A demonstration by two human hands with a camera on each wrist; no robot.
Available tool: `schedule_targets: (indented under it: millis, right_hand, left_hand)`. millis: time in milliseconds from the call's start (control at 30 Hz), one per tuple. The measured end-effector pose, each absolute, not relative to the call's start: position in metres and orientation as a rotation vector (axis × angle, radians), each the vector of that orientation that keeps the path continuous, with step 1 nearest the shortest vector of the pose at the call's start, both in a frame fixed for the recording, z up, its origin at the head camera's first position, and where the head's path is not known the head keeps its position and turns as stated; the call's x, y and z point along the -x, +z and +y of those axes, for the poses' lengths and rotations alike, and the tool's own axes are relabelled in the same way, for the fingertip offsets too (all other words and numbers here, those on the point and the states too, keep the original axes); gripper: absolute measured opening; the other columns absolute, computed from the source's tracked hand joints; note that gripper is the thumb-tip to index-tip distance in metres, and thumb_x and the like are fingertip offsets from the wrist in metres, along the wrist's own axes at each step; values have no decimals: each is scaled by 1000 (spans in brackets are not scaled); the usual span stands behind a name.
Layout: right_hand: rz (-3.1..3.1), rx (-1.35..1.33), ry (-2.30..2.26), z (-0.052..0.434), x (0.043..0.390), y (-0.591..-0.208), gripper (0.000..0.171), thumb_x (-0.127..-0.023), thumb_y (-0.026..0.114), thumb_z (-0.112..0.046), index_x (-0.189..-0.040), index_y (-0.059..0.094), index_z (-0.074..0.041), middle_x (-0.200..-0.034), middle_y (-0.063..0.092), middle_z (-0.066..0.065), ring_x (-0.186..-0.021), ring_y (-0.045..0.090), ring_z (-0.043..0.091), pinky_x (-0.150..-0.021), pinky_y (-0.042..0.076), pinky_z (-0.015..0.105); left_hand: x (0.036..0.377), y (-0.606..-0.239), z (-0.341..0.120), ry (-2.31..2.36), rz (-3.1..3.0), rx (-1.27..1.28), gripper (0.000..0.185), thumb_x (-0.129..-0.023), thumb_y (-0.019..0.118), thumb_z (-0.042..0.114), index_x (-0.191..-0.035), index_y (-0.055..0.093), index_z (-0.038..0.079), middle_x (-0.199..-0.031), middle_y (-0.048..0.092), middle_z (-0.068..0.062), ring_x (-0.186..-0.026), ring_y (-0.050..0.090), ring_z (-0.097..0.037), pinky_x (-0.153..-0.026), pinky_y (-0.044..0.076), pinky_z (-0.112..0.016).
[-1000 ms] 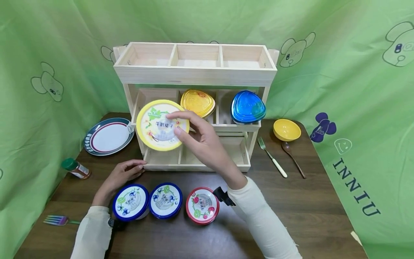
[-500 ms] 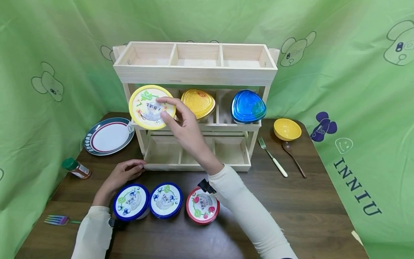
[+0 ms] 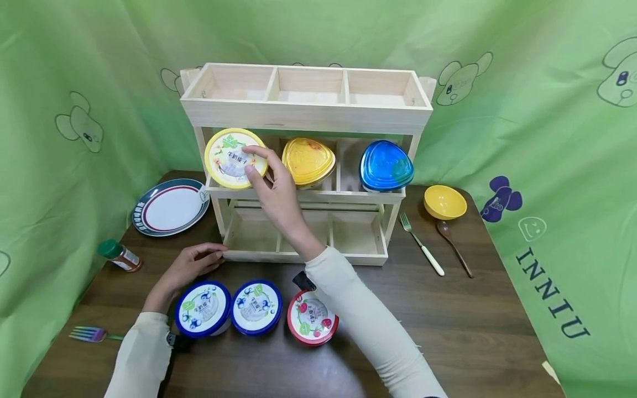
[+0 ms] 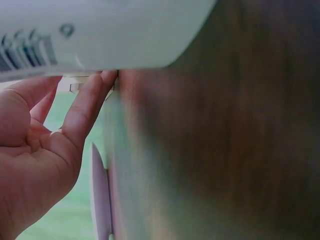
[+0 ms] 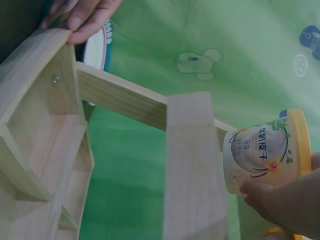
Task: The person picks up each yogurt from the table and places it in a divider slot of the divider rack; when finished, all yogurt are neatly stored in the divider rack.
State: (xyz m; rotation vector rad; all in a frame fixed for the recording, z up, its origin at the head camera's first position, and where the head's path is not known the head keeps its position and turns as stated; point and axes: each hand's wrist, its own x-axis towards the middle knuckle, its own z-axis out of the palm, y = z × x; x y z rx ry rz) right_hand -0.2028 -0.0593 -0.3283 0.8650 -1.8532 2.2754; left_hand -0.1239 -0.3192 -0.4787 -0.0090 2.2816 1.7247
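Item, my right hand (image 3: 276, 188): its fingers (image 3: 254, 150) are curled over the lid and wall of the yellow-lidded tub (image 3: 235, 158), thumb low on the lid's near edge, holding it tipped on its side so the lid faces me. The tub sits at the mouth of the left compartment on the middle shelf of the wooden rack (image 3: 306, 113), just beside the yellow lidded container (image 3: 308, 161); the right wrist view shows its printed paper wall (image 5: 257, 156) and broad yellow rim. Handling, as I judge it: a light, thin-walled cup, smooth and a little slippery on the print, liable to dent if squeezed mid-wall; the stiff lid rim is the sound place to take hold, fingers spread across it. Item, my left hand (image 3: 191, 267): fingers relaxed, holding nothing, tips touching the rack's bottom front corner, flat on the tabletop (image 3: 473, 320). Nearby on the tabletop: two blue-lidded tubs (image 3: 229, 308), a red-lidded tub (image 3: 311, 323). Further out: blue lidded container (image 3: 385, 166), plate (image 3: 170, 207), spice bottle (image 3: 119, 256), yellow bowl (image 3: 444, 201), fork (image 3: 420, 244), spoon (image 3: 452, 239).
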Motion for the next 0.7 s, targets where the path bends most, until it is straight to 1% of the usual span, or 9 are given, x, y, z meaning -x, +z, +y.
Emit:
schedule_targets:
  millis: [167,300,367,467,500,533,567,667,700]
  right_hand:
    - [-1925,-843,2234,-65,208,-334,37,-111,57,-1,-148,59,2,-148,58,17,-108,61,11,-81,55,22]
    - [-1975,-821,2212,-69,209,-337,39,-111,56,1,-150,58,0,-150,56,17,-107,58,10,-78,53,19]
    - [-1984,-799,2214,-70,209,-339,39,-111,55,2,-150,58,0,-149,56,17,-105,58,10,-76,52,18]
    - [-2001,-771,2201,-71,210,-340,40,-111,55,2,-150,58,-1,-148,56,17,-101,58,13,-74,50,18]
    - [-2018,-758,2187,-70,209,-340,40,-110,56,2,-150,59,-1,-152,53,17,-100,58,14,-74,50,18]
    - [-2056,-738,2149,-70,209,-339,39,-110,57,1,-149,60,-2,-156,50,18,-107,59,15,-76,50,17]
    - [-2105,-719,2099,-70,209,-339,39,-110,60,-1,-149,61,-4,-161,47,20,-110,58,15,-79,50,16]
    - [-2273,-668,1943,-69,208,-335,42,-107,67,-6,-149,63,-8,-174,29,23,-112,64,22,-85,55,20]
    - [-2331,-657,1889,-68,207,-334,44,-107,69,-8,-150,63,-10,-177,21,24,-115,65,24,-92,56,23]
  left_hand:
    - [124,-478,-318,1720,2281,19,39,-116,53,13,-146,58,-11,-148,56,-33,-120,69,-11,-102,60,-30]
    - [123,-479,-317,1723,2284,30,39,-116,54,13,-146,59,-11,-147,57,-32,-118,69,-10,-101,60,-29]
    - [123,-479,-317,1725,2282,26,39,-116,54,14,-146,59,-10,-147,57,-32,-118,69,-9,-101,60,-29]
    - [123,-479,-317,1730,2280,22,39,-116,54,14,-146,59,-11,-146,58,-31,-118,69,-9,-101,60,-29]
    - [123,-479,-317,1733,2279,24,39,-116,54,14,-146,59,-11,-145,58,-30,-117,69,-8,-101,60,-29]
    - [123,-479,-317,1736,2278,26,39,-116,55,14,-146,59,-11,-145,59,-30,-117,69,-8,-101,60,-29]
    - [123,-479,-317,1738,2279,28,39,-116,55,14,-146,59,-11,-144,60,-29,-117,69,-7,-101,60,-29]
    - [123,-478,-318,1740,2281,22,40,-116,56,15,-145,59,-11,-141,62,-27,-116,69,-6,-100,60,-28]
    - [122,-478,-317,1740,2282,27,40,-115,56,15,-145,59,-11,-141,63,-26,-115,69,-6,-100,60,-28]
